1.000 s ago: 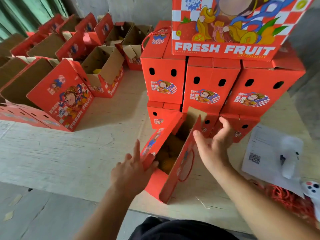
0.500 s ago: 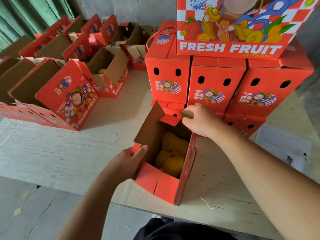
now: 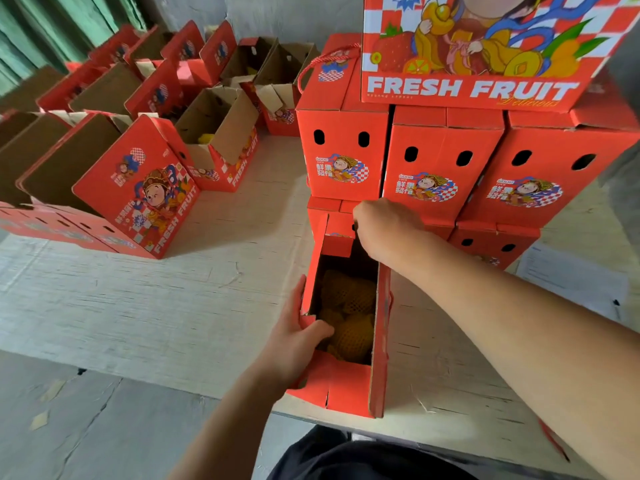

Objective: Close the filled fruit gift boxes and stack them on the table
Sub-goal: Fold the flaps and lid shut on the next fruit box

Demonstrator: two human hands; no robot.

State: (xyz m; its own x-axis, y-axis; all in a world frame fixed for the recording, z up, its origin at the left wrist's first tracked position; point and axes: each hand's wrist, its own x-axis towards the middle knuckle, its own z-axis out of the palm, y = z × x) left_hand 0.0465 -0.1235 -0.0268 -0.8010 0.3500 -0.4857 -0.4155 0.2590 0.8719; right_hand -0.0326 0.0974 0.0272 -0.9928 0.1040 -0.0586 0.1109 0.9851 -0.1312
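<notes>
A red fruit gift box (image 3: 349, 389) stands open at the table's near edge, with yellow net-wrapped fruit (image 3: 349, 317) inside. My left hand (image 3: 294, 337) grips its left wall, thumb over the rim. My right hand (image 3: 384, 226) curls over the far end flap (image 3: 337, 237) and presses it inward. Right behind the box rises the stack of closed red boxes (image 3: 440, 168), two layers with one more "FRESH FRUIT" box (image 3: 485, 50) on top.
Several open red boxes (image 3: 138, 188) with raised flaps fill the left and back of the pale table (image 3: 156, 299). A white paper sheet (image 3: 571, 282) lies at the right. The grey floor (image 3: 86, 427) shows below the table's near edge.
The box's left flap has swung from open to upright against the box. My left hand moved onto its left wall, and my right hand shifted from the right side to the far end flap.
</notes>
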